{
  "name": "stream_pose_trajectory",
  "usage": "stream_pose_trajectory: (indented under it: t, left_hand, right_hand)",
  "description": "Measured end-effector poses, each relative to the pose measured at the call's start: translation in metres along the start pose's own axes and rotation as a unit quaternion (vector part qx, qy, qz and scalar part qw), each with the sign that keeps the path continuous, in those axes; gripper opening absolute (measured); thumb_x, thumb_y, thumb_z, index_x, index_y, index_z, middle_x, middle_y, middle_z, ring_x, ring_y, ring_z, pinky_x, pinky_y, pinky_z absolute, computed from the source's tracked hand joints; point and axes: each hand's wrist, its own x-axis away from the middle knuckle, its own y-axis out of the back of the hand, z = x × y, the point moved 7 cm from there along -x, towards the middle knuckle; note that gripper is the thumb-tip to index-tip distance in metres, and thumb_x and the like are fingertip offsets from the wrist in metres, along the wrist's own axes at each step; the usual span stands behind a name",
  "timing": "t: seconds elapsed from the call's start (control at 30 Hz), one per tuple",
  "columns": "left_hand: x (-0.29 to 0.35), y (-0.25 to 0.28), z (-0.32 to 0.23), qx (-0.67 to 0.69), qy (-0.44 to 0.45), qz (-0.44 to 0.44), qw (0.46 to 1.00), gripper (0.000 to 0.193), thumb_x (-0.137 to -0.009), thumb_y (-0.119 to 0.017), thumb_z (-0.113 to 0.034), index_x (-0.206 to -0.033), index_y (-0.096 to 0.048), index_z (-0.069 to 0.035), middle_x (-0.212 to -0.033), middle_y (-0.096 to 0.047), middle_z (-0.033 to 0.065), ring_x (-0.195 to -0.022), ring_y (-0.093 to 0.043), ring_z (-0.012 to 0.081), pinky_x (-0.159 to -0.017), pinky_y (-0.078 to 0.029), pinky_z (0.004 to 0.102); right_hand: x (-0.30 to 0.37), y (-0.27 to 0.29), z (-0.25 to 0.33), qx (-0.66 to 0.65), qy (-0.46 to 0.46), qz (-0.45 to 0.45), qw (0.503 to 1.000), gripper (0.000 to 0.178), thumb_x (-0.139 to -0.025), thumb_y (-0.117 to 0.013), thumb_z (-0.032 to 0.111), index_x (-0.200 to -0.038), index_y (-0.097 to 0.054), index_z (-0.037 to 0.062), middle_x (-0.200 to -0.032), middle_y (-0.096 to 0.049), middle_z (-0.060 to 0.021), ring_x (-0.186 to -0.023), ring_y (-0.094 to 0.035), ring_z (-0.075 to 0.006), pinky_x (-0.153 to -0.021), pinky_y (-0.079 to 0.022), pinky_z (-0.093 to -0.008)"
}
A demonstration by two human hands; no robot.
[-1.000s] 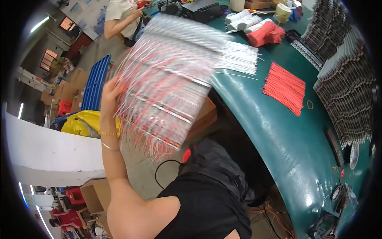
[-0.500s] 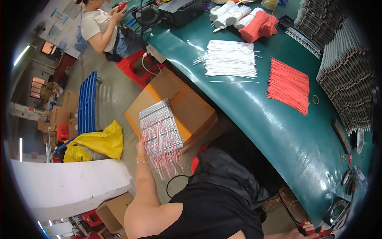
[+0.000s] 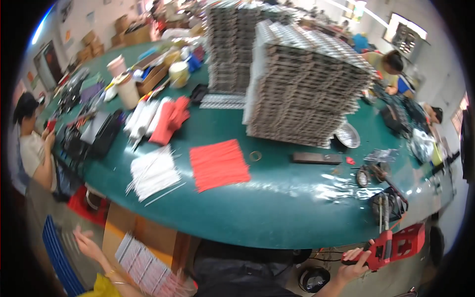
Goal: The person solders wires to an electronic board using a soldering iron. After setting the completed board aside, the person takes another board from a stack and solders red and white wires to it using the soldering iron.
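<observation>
My left hand (image 3: 88, 246) is off to the lower left with its fingers stretched apart, holding nothing. Just right of that wrist, a grey metal rack panel threaded with pink and white wires (image 3: 143, 265) rests on a cardboard box (image 3: 116, 222). My right hand (image 3: 355, 260) has its fingers around a red object with a dark grip (image 3: 380, 251), below the table's front edge; its exact kind is unclear. On the green table (image 3: 277, 213) lie a spread of white wires (image 3: 154, 173) and a spread of red wires (image 3: 220, 165).
Tall stacks of grey metal panels (image 3: 302, 94) stand at the back middle. Bundled white and red wires (image 3: 168, 121) lie left of them, near a dark metal bar (image 3: 316, 158). A person (image 3: 37, 143) sits at the left; a blue pallet (image 3: 59, 262) is on the floor.
My view has swung up and to the right. My left hand has let go of the wired panel, which stays on the box. My right hand, with the red object, now shows more fully.
</observation>
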Motion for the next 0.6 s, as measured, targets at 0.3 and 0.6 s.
stream_pose_trajectory:
  t: [0.3, 0.6]
  left_hand:
    - [0.127, -0.300, -0.573, 0.371, -0.228, 0.514, 0.739, 0.058, -0.099, -0.052, -0.050, -0.091, -0.071, 0.004, -0.061, -0.065, 0.0059, -0.059, -0.058, 0.0093, -0.060, -0.044, 0.0251]
    - [0.141, -0.350, -0.647, 0.151, -0.172, 0.675, 0.701, 0.068, -0.080, -0.072, -0.058, -0.095, -0.067, 0.008, -0.060, -0.058, 0.0064, -0.039, -0.031, 0.0068, -0.037, -0.024, 0.0231]
  right_hand:
    - [0.009, -0.015, -0.004, -0.033, 0.041, 0.010, 0.999, 0.046, -0.104, -0.046, 0.027, -0.135, -0.037, -0.0060, -0.055, -0.041, -0.0018, -0.040, -0.038, -0.0106, -0.044, -0.037, -0.0265]
    - [0.024, 0.009, -0.021, -0.009, -0.025, -0.015, 1.000, 0.044, -0.104, -0.047, 0.023, -0.135, -0.040, -0.0064, -0.053, -0.039, -0.0012, -0.040, -0.038, -0.0109, -0.042, -0.039, -0.0267]
